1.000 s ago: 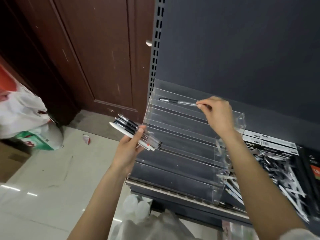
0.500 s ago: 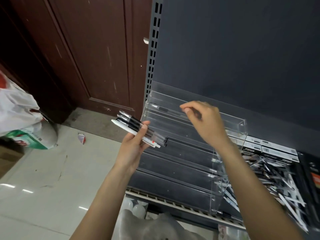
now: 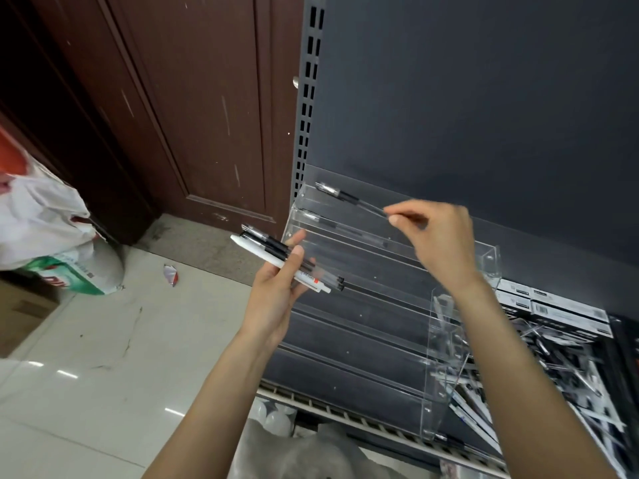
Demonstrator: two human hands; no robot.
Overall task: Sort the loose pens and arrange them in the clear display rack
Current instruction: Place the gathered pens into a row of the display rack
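Since a second ago my right hand [image 3: 435, 243] has pulled back from the top tier and now pinches a clear pen [image 3: 349, 197] by its tip end, hovering above the clear display rack [image 3: 380, 305]. That pen's long axis runs left-right along the tiers, cap end pointing left, probably so it drops flat into a slot; another pen [image 3: 332, 224] already lies there. My left hand [image 3: 276, 292] grips a bunch of pens [image 3: 287, 262] as my supply, angled down-right. Loose pens [image 3: 553, 368] sit piled on the shelf at right.
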